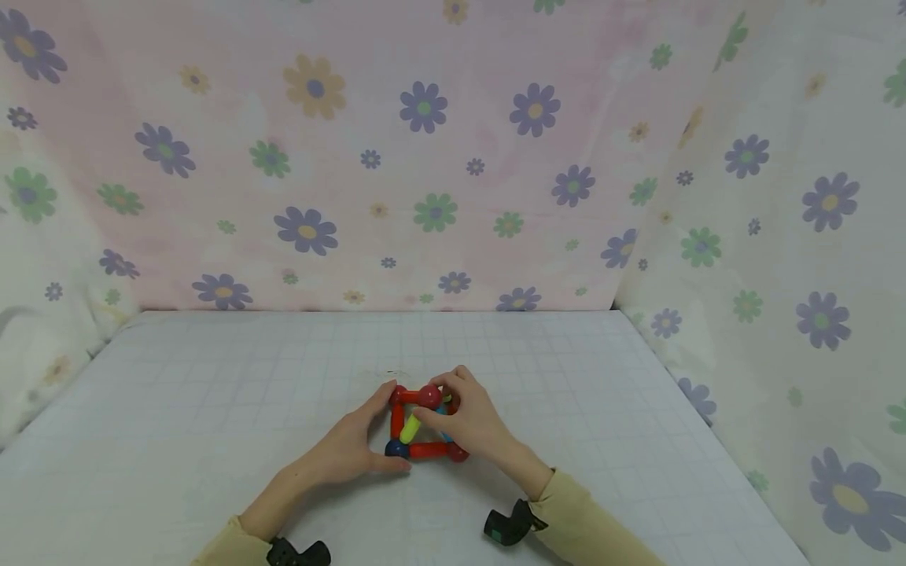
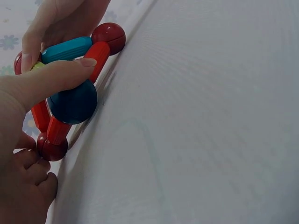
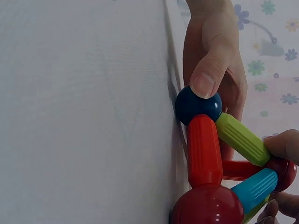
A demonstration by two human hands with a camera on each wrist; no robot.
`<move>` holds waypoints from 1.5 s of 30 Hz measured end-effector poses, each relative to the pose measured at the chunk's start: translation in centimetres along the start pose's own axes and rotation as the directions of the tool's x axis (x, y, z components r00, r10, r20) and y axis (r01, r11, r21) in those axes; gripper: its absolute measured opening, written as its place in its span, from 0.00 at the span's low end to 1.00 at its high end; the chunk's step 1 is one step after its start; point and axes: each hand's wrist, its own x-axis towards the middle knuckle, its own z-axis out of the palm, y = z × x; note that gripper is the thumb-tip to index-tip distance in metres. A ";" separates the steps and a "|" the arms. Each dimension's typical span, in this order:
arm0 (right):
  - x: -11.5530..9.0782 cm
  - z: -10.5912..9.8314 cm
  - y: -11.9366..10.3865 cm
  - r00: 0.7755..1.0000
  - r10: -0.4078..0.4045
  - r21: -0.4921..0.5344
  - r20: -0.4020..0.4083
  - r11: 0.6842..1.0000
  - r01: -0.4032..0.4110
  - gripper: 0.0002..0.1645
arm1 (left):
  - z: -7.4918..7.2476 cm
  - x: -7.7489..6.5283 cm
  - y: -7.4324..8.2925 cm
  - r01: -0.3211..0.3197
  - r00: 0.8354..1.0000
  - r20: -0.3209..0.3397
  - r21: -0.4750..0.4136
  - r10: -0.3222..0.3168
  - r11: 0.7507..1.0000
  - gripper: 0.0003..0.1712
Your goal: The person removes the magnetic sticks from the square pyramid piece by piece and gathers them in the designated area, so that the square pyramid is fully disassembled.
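A ball-and-stick toy frame (image 1: pixel 429 450) sits on the table between both hands, built of red, yellow-green and light blue rods joined by balls. My left hand (image 1: pixel 347 448) holds its left side, the thumb on the dark blue ball (image 3: pixel 198 105) and the fingers by a far red ball (image 2: pixel 52 148). With thumb and fingers, my right hand (image 1: pixel 474 417) pinches the raised red ball (image 1: pixel 429 396), where the yellow-green rod (image 3: pixel 243 140) and light blue rod (image 3: pixel 254 186) meet. Another red ball (image 3: pixel 208 207) rests at the near right corner. The right hand partly hides the frame's right side.
A white table covering (image 1: pixel 212 377) with a faint grid lies under the frame. Flower-patterned cloth (image 1: pixel 481 236) hangs behind and along both sides. Each wrist carries a black camera, such as the right one (image 1: pixel 508 525).
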 end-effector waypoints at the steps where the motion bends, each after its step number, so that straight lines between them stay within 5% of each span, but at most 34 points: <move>1: 0.0 0.0 0.0 1.000 -0.001 0.004 0.002 1.000 0.001 0.19 | 0.0 0.0 0.0 -0.001 1.000 0.000 -0.002 0.001 1.000 0.68; 24: 0.3 0.4 0.5 0.996 -0.082 0.039 -0.026 0.996 0.083 0.14 | -0.2 0.1 -0.1 -0.071 0.997 0.010 0.055 0.071 0.996 0.65; 45: -0.3 -0.2 0.4 0.976 -0.192 -0.028 -0.106 0.981 0.190 0.13 | 0.0 0.0 -0.3 -0.040 0.999 0.007 0.065 0.040 0.997 0.66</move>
